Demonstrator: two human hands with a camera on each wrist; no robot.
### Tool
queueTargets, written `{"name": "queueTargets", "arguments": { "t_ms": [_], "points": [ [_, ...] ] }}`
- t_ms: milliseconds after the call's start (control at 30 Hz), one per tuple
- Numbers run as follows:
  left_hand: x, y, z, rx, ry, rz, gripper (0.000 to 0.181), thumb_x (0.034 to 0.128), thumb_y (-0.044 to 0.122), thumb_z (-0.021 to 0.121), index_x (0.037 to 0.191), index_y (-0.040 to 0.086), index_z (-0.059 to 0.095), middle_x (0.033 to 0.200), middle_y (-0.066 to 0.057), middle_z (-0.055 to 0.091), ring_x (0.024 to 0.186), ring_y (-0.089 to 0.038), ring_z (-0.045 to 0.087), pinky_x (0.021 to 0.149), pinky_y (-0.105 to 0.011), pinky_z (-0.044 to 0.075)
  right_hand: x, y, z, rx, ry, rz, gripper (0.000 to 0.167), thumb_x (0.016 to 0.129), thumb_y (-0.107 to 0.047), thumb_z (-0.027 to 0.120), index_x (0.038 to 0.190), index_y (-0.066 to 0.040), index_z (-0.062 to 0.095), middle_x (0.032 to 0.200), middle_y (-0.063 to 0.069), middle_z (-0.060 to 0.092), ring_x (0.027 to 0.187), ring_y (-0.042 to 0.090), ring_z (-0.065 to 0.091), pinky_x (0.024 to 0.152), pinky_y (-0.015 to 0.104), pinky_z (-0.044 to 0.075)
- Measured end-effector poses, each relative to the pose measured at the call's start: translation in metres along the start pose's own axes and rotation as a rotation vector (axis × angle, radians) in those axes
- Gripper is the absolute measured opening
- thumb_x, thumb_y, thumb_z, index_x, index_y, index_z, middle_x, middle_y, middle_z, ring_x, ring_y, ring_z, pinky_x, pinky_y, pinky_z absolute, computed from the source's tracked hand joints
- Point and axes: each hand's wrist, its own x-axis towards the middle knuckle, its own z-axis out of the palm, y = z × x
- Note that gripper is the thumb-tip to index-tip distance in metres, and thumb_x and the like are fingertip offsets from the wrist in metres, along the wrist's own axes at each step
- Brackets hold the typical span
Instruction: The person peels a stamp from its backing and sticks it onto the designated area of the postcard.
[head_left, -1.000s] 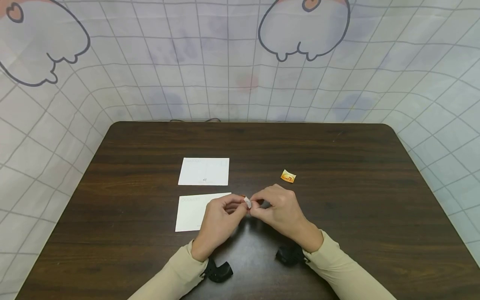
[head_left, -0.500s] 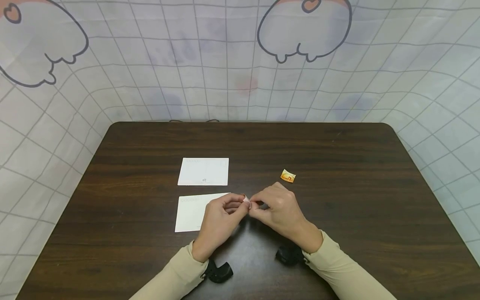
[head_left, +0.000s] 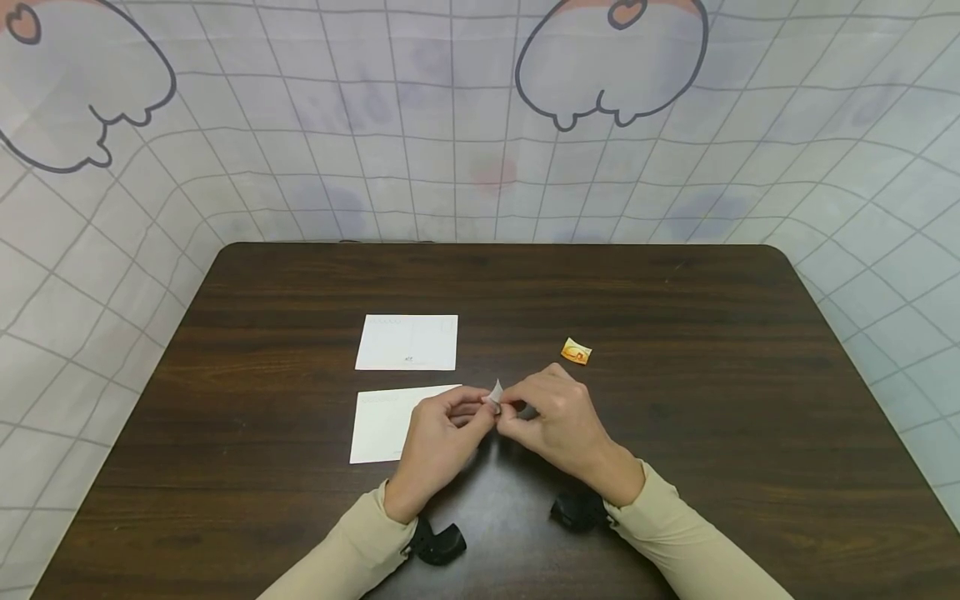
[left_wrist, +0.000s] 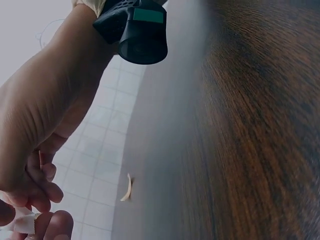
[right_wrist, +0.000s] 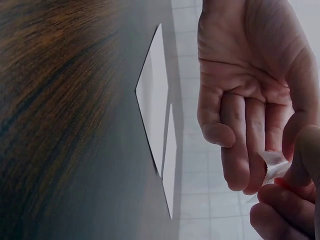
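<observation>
Between the fingertips, above the dark brown wood-grain table (head_left: 712, 375): one small white flimsy scrap with a toothed edge (right_wrist: 272, 162), its pointed tip upward in the head view, both hands at it.

Left hand (head_left: 438, 433): thumb and forefinger pinch the scrap; remaining fingers loosely bent.

Right hand (head_left: 562, 417): thumb and forefinger meet at the scrap's right side, apparently pinching it; exact contact partly hidden.

Beyond the right hand, apart from it: one small orange-and-yellow printed rectangle (head_left: 576, 352), slightly curled, resting on the table.

Left of centre, flat on the table: one white rectangular card with faint print (head_left: 408, 342); nearer the person, a second white rectangular card (head_left: 378, 425), partly covered from above by the left hand.

Progress, by judgement: the fingertip work looks begun and unfinished. The scrap is off the table and gripped, not yet let go; whether it is being bent or parted cannot be told. Printed rectangle and both cards: neither held nor touched
</observation>
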Motion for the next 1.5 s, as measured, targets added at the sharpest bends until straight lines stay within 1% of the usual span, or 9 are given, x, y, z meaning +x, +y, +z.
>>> {"name": "queueTargets", "arguments": {
  "t_ms": [233, 367, 467, 667, 933, 1133, 1200, 1333, 1500],
  "points": [
    [0.001, -0.0003, -0.0013, -0.023, -0.007, 0.019, 0.013, 0.0957, 0.01, 0.07, 0.103, 0.007, 0.08, 0.095, -0.01, 0.082, 0.089, -0.016, 0.08, 0.079, -0.016, 0.061, -0.0012, 0.0014, 0.0003, 0.032, -0.012, 0.042, 0.012, 0.074, -0.002, 0.076, 0.079, -0.013, 0.076, 0.069, -0.005, 0.072, 0.064, 0.011, 0.064, 0.065, 0.028, 0.05],
    [0.0015, -0.0013, -0.002, -0.04, -0.007, 0.03, 0.015, 0.0955, 0.009, 0.07, 0.107, 0.007, 0.08, 0.097, -0.011, 0.082, 0.089, -0.017, 0.08, 0.078, -0.017, 0.061, -0.001, 0.0006, -0.0007, 0.058, -0.023, 0.082, 0.012, 0.076, -0.003, 0.076, 0.08, -0.014, 0.076, 0.071, -0.006, 0.073, 0.066, 0.01, 0.063, 0.064, 0.025, 0.049],
    [0.0018, -0.0014, -0.0027, -0.051, -0.007, 0.033, 0.015, 0.0958, 0.009, 0.07, 0.107, 0.007, 0.08, 0.098, -0.012, 0.082, 0.09, -0.018, 0.08, 0.079, -0.018, 0.062, -0.0005, -0.0001, -0.0014, 0.07, -0.034, 0.096, 0.012, 0.077, -0.003, 0.076, 0.081, -0.014, 0.077, 0.072, -0.006, 0.072, 0.067, 0.008, 0.062, 0.065, 0.025, 0.048],
    [0.0019, -0.001, -0.0058, -0.077, 0.001, 0.026, 0.015, 0.0955, 0.008, 0.071, 0.106, 0.005, 0.08, 0.098, -0.014, 0.081, 0.089, -0.021, 0.08, 0.079, -0.021, 0.063, 0.0003, 0.0004, -0.0019, 0.062, -0.033, 0.055, 0.013, 0.075, -0.004, 0.081, 0.084, -0.013, 0.077, 0.074, -0.005, 0.074, 0.069, 0.008, 0.065, 0.069, 0.029, 0.051],
    [0.0029, -0.0018, -0.0075, -0.096, 0.006, 0.015, 0.016, 0.0952, 0.005, 0.069, 0.106, 0.004, 0.08, 0.096, -0.015, 0.081, 0.086, -0.019, 0.08, 0.076, -0.019, 0.062, 0.0026, 0.0005, -0.0013, 0.039, -0.014, 0.002, 0.021, 0.072, -0.008, 0.09, 0.086, -0.012, 0.076, 0.074, -0.001, 0.074, 0.069, 0.01, 0.067, 0.073, 0.034, 0.051],
    [0.0029, -0.0023, -0.0061, -0.117, 0.01, 0.005, 0.016, 0.0962, 0.005, 0.068, 0.107, 0.003, 0.079, 0.097, -0.016, 0.081, 0.087, -0.029, 0.081, 0.076, -0.021, 0.063, 0.0022, -0.0029, -0.0007, 0.008, -0.004, -0.012, 0.016, 0.074, -0.004, 0.087, 0.086, -0.012, 0.079, 0.076, -0.002, 0.076, 0.068, 0.008, 0.068, 0.072, 0.034, 0.052],
    [0.0024, -0.0018, -0.0062, -0.122, 0.017, -0.002, 0.015, 0.0964, 0.006, 0.068, 0.107, 0.003, 0.079, 0.096, -0.017, 0.081, 0.087, -0.031, 0.08, 0.075, -0.021, 0.063, 0.0018, -0.0034, -0.0001, 0.014, 0.002, -0.004, 0.015, 0.075, -0.002, 0.085, 0.085, -0.012, 0.08, 0.076, -0.003, 0.077, 0.068, 0.007, 0.069, 0.073, 0.034, 0.053],
    [0.0016, -0.0014, -0.0065, -0.131, 0.027, -0.005, 0.016, 0.0971, 0.008, 0.069, 0.108, 0.004, 0.079, 0.098, -0.017, 0.081, 0.088, -0.028, 0.081, 0.076, -0.023, 0.064, 0.0013, -0.0047, -0.0004, 0.06, 0.023, 0.044, 0.013, 0.079, -0.001, 0.082, 0.086, -0.012, 0.081, 0.077, -0.002, 0.078, 0.069, 0.008, 0.07, 0.072, 0.034, 0.055],
    [0.0003, -0.0029, -0.0053, -0.134, 0.036, -0.004, 0.021, 0.0971, 0.009, 0.068, 0.115, 0.007, 0.079, 0.105, -0.016, 0.081, 0.094, -0.024, 0.08, 0.081, -0.025, 0.064, 0.0009, -0.0069, -0.0008, 0.091, 0.037, 0.093, 0.011, 0.083, -0.002, 0.077, 0.086, -0.012, 0.08, 0.076, -0.001, 0.077, 0.067, 0.008, 0.069, 0.071, 0.034, 0.056]
  ]
}}
